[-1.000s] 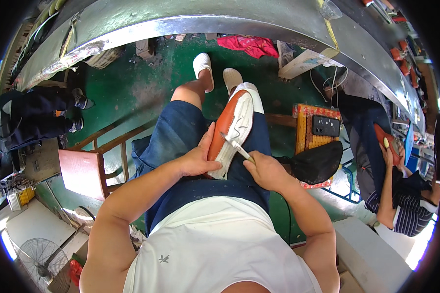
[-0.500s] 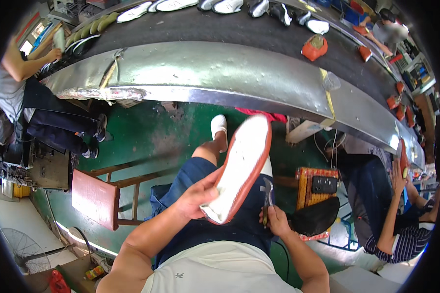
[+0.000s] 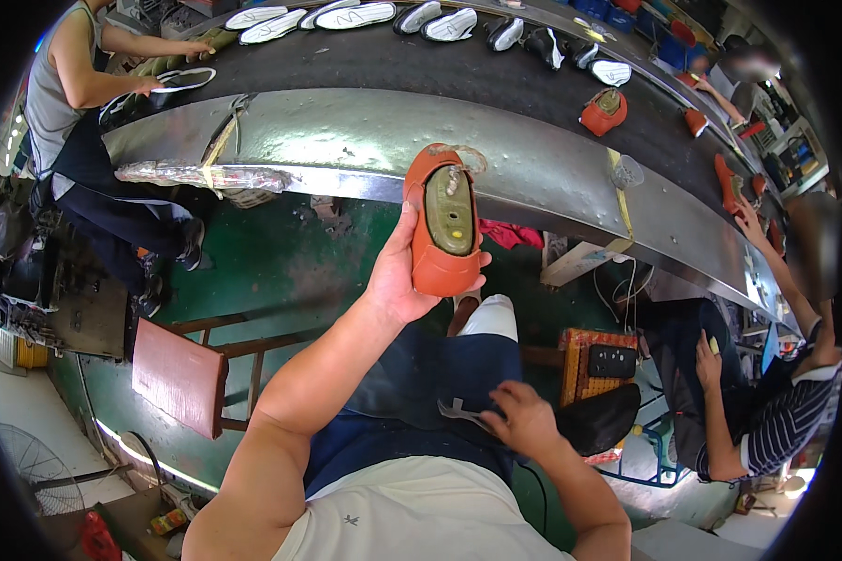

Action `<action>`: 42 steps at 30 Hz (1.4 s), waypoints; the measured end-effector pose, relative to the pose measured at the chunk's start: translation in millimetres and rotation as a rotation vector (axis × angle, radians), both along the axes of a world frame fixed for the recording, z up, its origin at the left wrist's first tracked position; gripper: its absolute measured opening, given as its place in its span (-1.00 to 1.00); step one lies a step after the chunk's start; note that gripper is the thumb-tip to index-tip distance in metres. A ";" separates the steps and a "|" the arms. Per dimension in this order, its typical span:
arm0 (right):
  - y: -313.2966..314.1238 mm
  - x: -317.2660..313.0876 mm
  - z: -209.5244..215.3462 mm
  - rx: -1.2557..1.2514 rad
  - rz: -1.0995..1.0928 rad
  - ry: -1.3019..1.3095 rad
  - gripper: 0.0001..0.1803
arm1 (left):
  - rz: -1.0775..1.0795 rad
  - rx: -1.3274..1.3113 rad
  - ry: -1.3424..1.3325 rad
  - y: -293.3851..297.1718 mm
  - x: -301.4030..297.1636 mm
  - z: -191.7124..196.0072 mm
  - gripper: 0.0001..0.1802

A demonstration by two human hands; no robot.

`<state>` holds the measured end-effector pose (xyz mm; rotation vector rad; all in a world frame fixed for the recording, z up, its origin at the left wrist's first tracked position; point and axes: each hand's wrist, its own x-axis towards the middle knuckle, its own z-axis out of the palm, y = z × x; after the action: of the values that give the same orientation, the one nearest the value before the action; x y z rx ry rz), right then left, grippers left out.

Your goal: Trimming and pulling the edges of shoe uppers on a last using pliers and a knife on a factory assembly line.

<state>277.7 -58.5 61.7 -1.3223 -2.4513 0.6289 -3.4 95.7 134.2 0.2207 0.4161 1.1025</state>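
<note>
My left hand (image 3: 398, 266) grips an orange shoe (image 3: 437, 271) from beneath, with fingers wrapped round its side. A green shoe last (image 3: 449, 217) with a yellow spot fills the shoe's opening. The shoe is held up in front of the metal edge of the conveyor. Low over my lap, my right hand (image 3: 526, 419) has its fingers apart, slightly blurred. A metal hand tool (image 3: 458, 409) with a curved head lies on the dark apron (image 3: 416, 374), its handle end near my right thumb and partly hidden.
Ahead runs a dark conveyor belt (image 3: 346, 67) with a metal side (image 3: 337, 131). White-soled shoes (image 3: 360, 15) and another orange shoe (image 3: 604, 112) stand on it. A brown stool (image 3: 180, 377) is at left, a small orange-topped table (image 3: 594, 374) at right. Co-workers stand left and sit right.
My left hand has raised the shoe forward and turned it from white sole showing to last side up. My right hand has loosened from the metal tool, which now lies across the lap.
</note>
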 end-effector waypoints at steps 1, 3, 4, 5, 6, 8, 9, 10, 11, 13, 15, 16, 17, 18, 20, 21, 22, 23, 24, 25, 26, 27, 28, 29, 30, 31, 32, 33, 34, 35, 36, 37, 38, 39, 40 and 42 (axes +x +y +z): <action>15.1 -4.0 7.6 0.007 -0.002 -0.002 -0.60 | -0.002 0.007 -0.002 0.9 0.7 -0.1 -0.18; 49.3 -18.9 33.0 0.249 0.033 0.262 -0.65 | 0.003 0.018 0.026 -0.8 1.0 -4.5 -0.18; 63.9 -28.9 49.9 0.325 0.024 0.280 -0.64 | 0.000 0.022 0.024 -2.0 1.7 -4.6 -0.18; 80.3 -38.2 63.1 0.395 0.051 0.321 -0.56 | 0.004 0.008 0.012 -3.8 0.9 -3.7 -0.18; 91.7 -52.4 79.8 0.413 0.019 0.385 -0.53 | 0.011 -0.007 0.002 -6.0 -0.5 -3.7 -0.18; 110.7 -78.6 97.9 0.440 -0.011 0.450 -0.49 | 0.019 0.005 -0.008 -10.4 -0.8 -1.9 -0.22; 119.0 -88.9 101.4 0.434 -0.004 0.503 -0.48 | 0.026 0.011 -0.020 -12.4 -0.4 -2.3 -0.25; 124.7 -94.4 104.4 0.431 0.006 0.555 -0.47 | 0.028 0.019 -0.022 -11.4 2.4 -2.8 -0.25; 131.8 -96.7 90.2 0.465 0.052 0.553 -0.47 | 0.088 0.009 0.003 -9.5 7.5 -5.6 -0.27; 143.5 -99.3 87.8 0.753 0.194 0.533 -0.51 | 0.112 0.043 0.003 -9.5 7.9 -9.5 -0.29; 147.3 -101.3 87.8 0.833 0.232 0.544 -0.54 | 0.093 0.066 0.001 -10.4 4.8 -10.1 -0.28; 146.7 -102.7 83.8 0.842 0.257 0.568 -0.54 | 0.067 0.068 -0.004 -11.4 3.4 -10.9 -0.27; 148.0 -103.6 81.1 0.853 0.280 0.592 -0.55 | 0.072 0.070 -0.018 -10.9 3.0 -9.8 -0.28; 151.3 -103.6 80.4 0.850 0.278 0.594 -0.55 | 0.072 0.067 -0.016 -7.8 3.0 -9.1 -0.28; 154.8 -101.2 82.7 0.826 0.275 0.618 -0.60 | 0.104 0.064 -0.057 -2.9 6.7 -9.6 -0.28; 155.5 -98.8 83.5 0.830 0.267 0.617 -0.60 | 0.096 0.065 -0.054 -2.6 9.1 -8.7 -0.28; 156.7 -95.5 84.7 0.741 0.274 0.676 -0.63 | 0.121 0.066 -0.021 -2.9 11.3 -6.7 -0.28; 164.4 -91.8 84.6 0.665 0.286 0.733 -0.66 | 0.145 0.081 0.013 2.5 13.3 -5.5 -0.28; 169.4 -85.7 86.1 0.586 0.253 0.768 -0.67 | 0.137 0.039 0.057 3.2 16.3 2.4 -0.31; 178.9 -76.5 90.3 0.553 0.228 0.780 -0.67 | 0.117 0.059 0.112 7.9 17.7 3.6 -0.30; 189.3 -69.0 92.5 0.508 0.201 0.800 -0.66 | 0.103 0.068 0.172 13.6 16.8 2.4 -0.30; 210.7 -54.7 90.4 0.553 0.139 0.652 -0.66 | 0.083 0.090 0.175 28.2 14.2 -0.9 -0.30; 234.7 -35.9 86.0 0.591 0.078 0.507 -0.66 | -0.018 0.149 0.127 42.6 10.4 -4.2 -0.29; 260.8 -14.8 75.3 0.599 -0.020 0.366 -0.64 | -0.121 0.197 0.079 57.0 13.5 -7.1 -0.28; 285.1 11.6 60.7 0.586 -0.149 0.286 -0.60 | -0.142 0.208 0.074 78.8 24.9 -8.0 -0.28; 307.7 38.5 44.5 0.615 -0.219 0.173 -0.57 | -0.154 0.211 0.145 102.8 32.8 -5.9 -0.29; 325.3 54.6 41.6 0.641 -0.287 0.056 -0.54 | -0.164 0.213 0.214 129.4 44.3 5.5 -0.29; 332.2 64.3 33.3 0.643 -0.299 0.051 -0.54 | -0.062 0.124 0.284 153.3 65.7 15.8 -0.30; 334.7 62.2 33.5 0.621 -0.311 0.057 -0.51 | -0.073 0.121 0.257 185.7 74.7 22.9 -0.28; 333.6 61.6 34.2 0.588 -0.323 0.057 -0.49 | -0.086 0.108 0.227 219.3 82.2 28.0 -0.25; 331.8 61.9 38.1 0.576 -0.316 0.058 -0.49 | -0.179 0.158 0.181 267.0 88.8 28.6 -0.22; 332.6 62.1 41.9 0.572 -0.324 0.070 -0.47 | -0.263 0.208 0.138 313.8 95.1 33.3 -0.19; 335.2 69.5 44.9 0.572 -0.343 0.069 -0.45 | -0.182 0.177 0.464 339.9 117.7 56.4 -0.14; 334.9 73.4 43.1 0.551 -0.334 0.058 -0.46 | -0.038 0.151 0.582 355.4 146.5 68.5 -0.09; 338.8 69.2 41.6 0.559 -0.310 0.075 -0.46 | 0.040 0.365 0.938 383.6 155.8 47.5 -0.06; 343.5 56.3 41.3 0.563 -0.284 0.097 -0.46 | 0.062 0.669 1.580 427.0 178.9 -3.4 -0.04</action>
<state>334.1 285.0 103.0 -1.3162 -2.0800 -0.0682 175.5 522.7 130.8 1.7218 1.4262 0.8957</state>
